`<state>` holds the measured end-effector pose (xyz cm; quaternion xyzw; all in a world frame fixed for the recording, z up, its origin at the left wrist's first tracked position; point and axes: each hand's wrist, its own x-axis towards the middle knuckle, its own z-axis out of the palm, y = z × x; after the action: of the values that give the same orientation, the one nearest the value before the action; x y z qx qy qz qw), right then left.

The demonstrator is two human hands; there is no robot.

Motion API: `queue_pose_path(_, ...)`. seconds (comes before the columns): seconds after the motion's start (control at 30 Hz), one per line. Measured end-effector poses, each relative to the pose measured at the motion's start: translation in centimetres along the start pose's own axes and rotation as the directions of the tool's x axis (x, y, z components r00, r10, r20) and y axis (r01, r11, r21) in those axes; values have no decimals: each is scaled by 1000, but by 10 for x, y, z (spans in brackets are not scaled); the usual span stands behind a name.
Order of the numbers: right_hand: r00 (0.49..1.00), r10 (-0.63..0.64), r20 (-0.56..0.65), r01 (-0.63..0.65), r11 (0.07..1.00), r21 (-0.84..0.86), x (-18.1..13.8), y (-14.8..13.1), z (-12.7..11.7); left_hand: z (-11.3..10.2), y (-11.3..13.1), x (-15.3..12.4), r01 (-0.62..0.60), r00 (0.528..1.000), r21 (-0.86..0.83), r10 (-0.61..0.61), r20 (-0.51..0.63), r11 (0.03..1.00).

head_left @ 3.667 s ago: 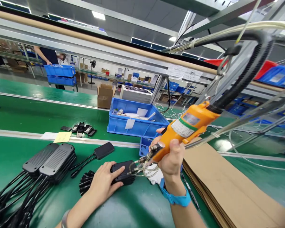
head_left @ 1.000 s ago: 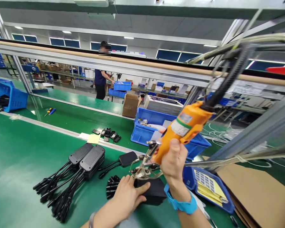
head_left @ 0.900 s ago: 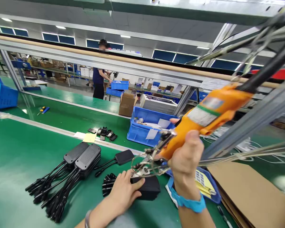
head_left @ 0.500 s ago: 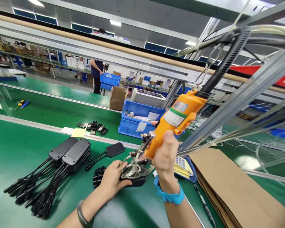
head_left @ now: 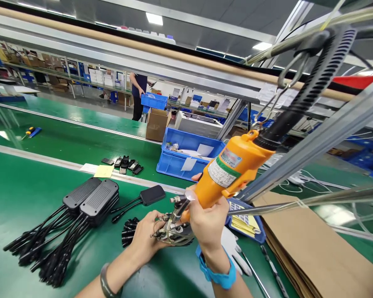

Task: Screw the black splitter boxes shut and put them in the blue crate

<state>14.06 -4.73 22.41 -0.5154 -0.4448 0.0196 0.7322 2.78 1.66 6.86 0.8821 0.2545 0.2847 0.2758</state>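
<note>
My right hand (head_left: 209, 223) is wrapped round an orange electric screwdriver (head_left: 222, 176), held tilted with its metal screw-feeding nozzle (head_left: 178, 215) pointing down to the left. A thick black ribbed hose leaves its upper end, and a metal hook hangs there. My left hand (head_left: 144, 234) grips a black box whose short black cables (head_left: 129, 231) stick out to the left. The nozzle and thin tubes hide most of that box, so I cannot tell whether the tip touches it. Further left lie stacked black ribbed boxes (head_left: 100, 198) with bundled cables, and a single flat black box (head_left: 153, 194).
A blue bin (head_left: 174, 163) stands behind my hands. Small black parts (head_left: 124, 163) lie near a yellow note (head_left: 104, 171). To the right are a white glove (head_left: 233, 248), a blue tray (head_left: 259, 236), flat cardboard (head_left: 317, 240) and a slanting metal post. Another person stands far back.
My right hand and the screwdriver have moved lower and slightly left, towards the box. More of the white glove now shows. My left hand stays at the box, and the view has shifted a little.
</note>
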Motion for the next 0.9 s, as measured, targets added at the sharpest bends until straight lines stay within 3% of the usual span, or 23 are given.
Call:
queue_pose_path(0.2,997,69,24,-72,986,149,-2,2,-12,-14,15,1,59,994,36,-63,94,998)
queue_pose_path(0.3,994,104,-27,-93,958,271,16,-4,-29,-27,17,14,102,983,185,-128,132,977)
queue_pose_path(0.43,985,77,-153,-26,950,312,52,-17,-53,-45,-3,48,185,975,486,-223,22,854)
queue_pose_path(0.57,980,45,-193,1,973,232,70,-12,-65,-51,-25,68,218,958,603,-286,17,768)
queue_pose_path(0.73,986,92,-141,-74,989,130,59,11,-71,-41,-6,47,124,982,593,-185,43,795)
queue_pose_path(0.8,987,131,-95,-119,986,117,51,19,-72,-37,8,32,17,982,485,-104,155,874)
queue_pose_path(0.9,987,148,-61,-141,985,104,43,29,-72,-29,22,15,-83,942,304,-24,335,949)
